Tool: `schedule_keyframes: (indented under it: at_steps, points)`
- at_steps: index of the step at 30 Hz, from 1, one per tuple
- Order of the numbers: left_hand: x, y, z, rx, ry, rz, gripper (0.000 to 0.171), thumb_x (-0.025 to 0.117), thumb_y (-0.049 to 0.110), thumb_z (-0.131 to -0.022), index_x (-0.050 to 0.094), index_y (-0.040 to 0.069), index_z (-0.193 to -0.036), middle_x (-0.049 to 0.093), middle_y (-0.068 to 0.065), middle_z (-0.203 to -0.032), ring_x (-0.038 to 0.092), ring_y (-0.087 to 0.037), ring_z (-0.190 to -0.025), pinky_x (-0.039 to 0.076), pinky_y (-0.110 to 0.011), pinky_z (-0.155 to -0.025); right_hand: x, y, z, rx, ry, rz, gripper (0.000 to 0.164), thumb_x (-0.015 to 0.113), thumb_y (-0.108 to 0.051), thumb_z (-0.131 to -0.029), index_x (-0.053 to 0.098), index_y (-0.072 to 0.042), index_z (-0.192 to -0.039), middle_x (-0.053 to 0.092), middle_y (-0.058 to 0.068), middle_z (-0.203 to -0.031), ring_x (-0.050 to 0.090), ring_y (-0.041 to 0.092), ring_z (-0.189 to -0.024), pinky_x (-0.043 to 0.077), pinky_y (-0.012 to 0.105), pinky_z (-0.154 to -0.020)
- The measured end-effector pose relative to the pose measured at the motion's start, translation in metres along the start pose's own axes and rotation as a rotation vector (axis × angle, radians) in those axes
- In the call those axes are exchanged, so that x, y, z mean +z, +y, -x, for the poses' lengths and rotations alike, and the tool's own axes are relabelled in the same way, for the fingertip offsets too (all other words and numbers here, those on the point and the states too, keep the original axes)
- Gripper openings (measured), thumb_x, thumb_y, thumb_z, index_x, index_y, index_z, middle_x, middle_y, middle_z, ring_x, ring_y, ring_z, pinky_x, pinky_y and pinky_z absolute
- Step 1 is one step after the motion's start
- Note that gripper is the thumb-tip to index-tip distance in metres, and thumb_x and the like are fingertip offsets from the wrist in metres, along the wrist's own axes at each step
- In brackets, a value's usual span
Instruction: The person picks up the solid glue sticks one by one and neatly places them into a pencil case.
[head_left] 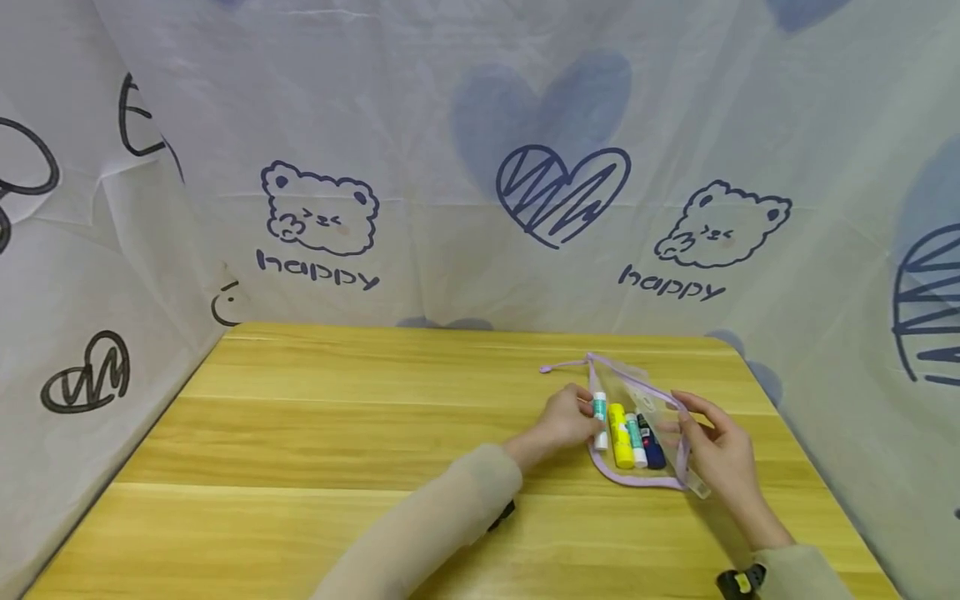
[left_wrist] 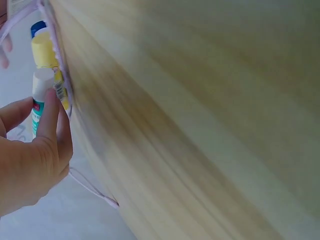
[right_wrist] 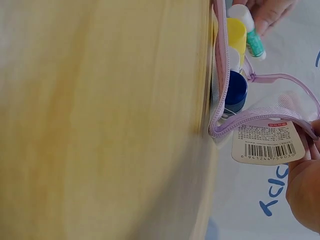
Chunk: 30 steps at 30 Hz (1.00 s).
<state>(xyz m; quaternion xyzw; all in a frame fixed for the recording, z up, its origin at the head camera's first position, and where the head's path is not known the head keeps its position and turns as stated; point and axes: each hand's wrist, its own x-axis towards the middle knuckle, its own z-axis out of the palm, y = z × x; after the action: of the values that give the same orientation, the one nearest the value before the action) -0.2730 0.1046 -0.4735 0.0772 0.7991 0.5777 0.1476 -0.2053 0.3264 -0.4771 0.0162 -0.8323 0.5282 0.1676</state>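
A clear zip pouch [head_left: 637,481] with lilac edging lies spread at the right of the table, its mouth held wide. My left hand [head_left: 562,417] pinches a white and green glue stick [head_left: 600,408] between thumb and fingers at the pouch's left side. Inside the pouch, side by side, are a yellow tube [head_left: 619,442], another white and green stick [head_left: 637,446] and a dark blue tube [head_left: 654,454]. My right hand [head_left: 723,454] grips the pouch's right edge, pulling it outward. Beside those fingers, a barcode tag [right_wrist: 270,145] hangs in the right wrist view.
The pouch's lilac zip end [head_left: 555,367] trails to the left on the wooden table [head_left: 337,433]. Behind the table's far edge hangs a pale cloth [head_left: 435,250] printed with bears and hearts, and cloth continues along both sides.
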Motion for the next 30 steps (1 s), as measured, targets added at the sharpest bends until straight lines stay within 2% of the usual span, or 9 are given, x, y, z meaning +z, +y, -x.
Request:
schedule_keyframes:
  at_steps: [2, 4, 8, 10, 12, 16, 20, 26, 30]
  points:
    - [0.0027, -0.0009, -0.0019, 0.011, -0.009, -0.077, 0.04, 0.077, 0.0, -0.09, 0.058, 0.002, -0.125, 0.067, -0.008, -0.102, 0.063, -0.014, -0.084, 0.059, -0.024, -0.069, -0.0001, -0.0004, 0.0002, 0.0, 0.001, 0.002, 0.037, 0.055, -0.016, -0.109, 0.06, -0.001, -0.142, 0.068, 0.01, -0.128, 0.075, 0.004, -0.086, 0.063, 0.028, -0.07]
    - [0.0053, -0.0014, -0.0036, 0.017, -0.015, -0.13, 0.041, 0.078, 0.001, -0.09, 0.058, 0.002, -0.126, 0.067, -0.007, -0.102, 0.062, -0.012, -0.086, 0.058, -0.022, -0.07, -0.0004, -0.0009, 0.0001, -0.001, 0.004, 0.022, 0.037, 0.056, -0.017, -0.109, 0.061, -0.002, -0.142, 0.067, 0.011, -0.131, 0.075, 0.003, -0.086, 0.062, 0.026, -0.069]
    - [0.0091, -0.0002, -0.0052, 0.016, -0.016, -0.184, 0.042, 0.078, 0.003, -0.09, 0.058, 0.0, -0.127, 0.066, -0.007, -0.102, 0.061, -0.012, -0.087, 0.058, -0.022, -0.073, -0.0009, -0.0008, -0.0008, -0.006, 0.007, 0.041, 0.036, 0.057, -0.017, -0.108, 0.062, -0.005, -0.142, 0.067, -0.005, -0.126, 0.074, 0.002, -0.086, 0.061, 0.023, -0.068]
    - [0.0101, 0.0005, -0.0051, 0.013, -0.017, -0.215, 0.041, 0.077, 0.003, -0.09, 0.058, 0.0, -0.126, 0.066, -0.007, -0.102, 0.06, -0.012, -0.088, 0.058, -0.022, -0.075, -0.0013, -0.0005, -0.001, -0.002, 0.005, 0.029, 0.036, 0.057, -0.016, -0.108, 0.062, -0.004, -0.142, 0.068, -0.012, -0.122, 0.075, 0.003, -0.085, 0.061, 0.023, -0.063]
    - [0.0107, 0.0009, -0.0049, 0.012, -0.021, -0.243, 0.041, 0.077, 0.003, -0.089, 0.059, 0.0, -0.126, 0.066, -0.006, -0.102, 0.06, -0.012, -0.09, 0.057, -0.022, -0.078, -0.0017, -0.0001, -0.0011, 0.004, 0.003, 0.015, 0.036, 0.057, -0.016, -0.108, 0.062, -0.003, -0.142, 0.069, -0.014, -0.119, 0.075, 0.005, -0.084, 0.059, 0.024, -0.057]
    - [0.0102, 0.0005, -0.0044, 0.017, -0.044, -0.244, 0.044, 0.08, 0.003, -0.086, 0.06, 0.0, -0.125, 0.067, -0.007, -0.105, 0.061, -0.013, -0.094, 0.057, -0.023, -0.084, -0.0015, 0.0001, -0.0011, 0.013, 0.001, 0.005, 0.037, 0.056, -0.017, -0.109, 0.061, -0.003, -0.142, 0.067, -0.01, -0.124, 0.075, 0.005, -0.085, 0.062, 0.026, -0.062]
    - [0.0072, -0.0008, -0.0049, 0.034, -0.094, -0.22, 0.056, 0.086, 0.0, -0.079, 0.06, -0.002, -0.129, 0.069, -0.008, -0.107, 0.064, -0.013, -0.093, 0.056, -0.022, -0.087, -0.0004, -0.0004, -0.001, 0.01, 0.001, 0.003, 0.037, 0.056, -0.017, -0.109, 0.061, -0.002, -0.142, 0.062, -0.007, -0.129, 0.075, 0.005, -0.086, 0.063, 0.028, -0.069]
    - [0.0015, -0.0011, -0.0052, 0.061, -0.173, -0.218, 0.069, 0.089, -0.004, -0.075, 0.059, -0.006, -0.137, 0.067, -0.007, -0.105, 0.062, -0.009, -0.087, 0.054, -0.018, -0.083, -0.0011, -0.0026, -0.0002, 0.003, -0.006, -0.02, 0.036, 0.056, -0.015, -0.108, 0.061, -0.001, -0.142, 0.067, -0.009, -0.12, 0.076, 0.007, -0.083, 0.063, 0.03, -0.066]
    - [0.0016, -0.0011, -0.0031, 0.057, -0.173, -0.25, 0.066, 0.09, 0.001, -0.077, 0.061, -0.005, -0.136, 0.066, -0.005, -0.102, 0.06, -0.008, -0.085, 0.053, -0.017, -0.081, 0.0003, -0.0045, 0.0012, 0.002, -0.009, -0.023, 0.036, 0.057, -0.014, -0.108, 0.062, -0.001, -0.141, 0.066, -0.008, -0.124, 0.075, 0.005, -0.085, 0.063, 0.029, -0.068]
